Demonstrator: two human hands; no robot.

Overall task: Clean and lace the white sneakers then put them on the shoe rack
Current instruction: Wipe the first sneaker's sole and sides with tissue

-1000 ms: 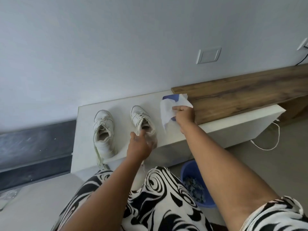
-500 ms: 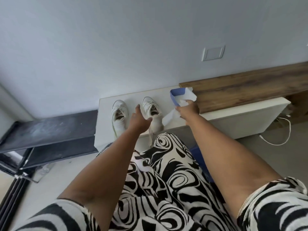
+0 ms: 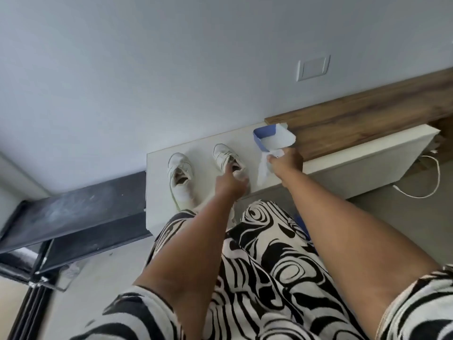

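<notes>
1. I saw a white ledge (image 3: 318,173) running along the wall, with a wooden shelf (image 3: 367,119) behind its right part and a dark metal rack (image 3: 73,217) lower down to the left, well apart from both hands.
2. Both white sneakers sat on the ledge, toes toward the wall, heels toward me; long axes ran roughly away from me, side by side but apart.
3. The left sneaker (image 3: 180,176) stood alone, untouched, laces loose, one lace end hanging over the ledge front.
4. The right sneaker (image 3: 228,158) was the one in play: the left hand (image 3: 230,182) sat on its heel end, with fingers reaching into or over the collar. I judged it a grip, but the fingertips were hidden, so it wasn't certain.
5. The right hand (image 3: 285,160) was just right of that sneaker, pinching a white wipe (image 3: 263,170) that hung down from the fingers, right below a blue wipe pack (image 3: 272,138).
6. Key relation: the right sneaker lay directly left of the wipe hand, near but not touching; its side wall faced the wipe. I judged that the next move was a short leftward swing of the wipe onto the shoe while the left hand steadied it.
7. Risk as I saw it: the wipe hung limp and might fold on contact.
</notes>
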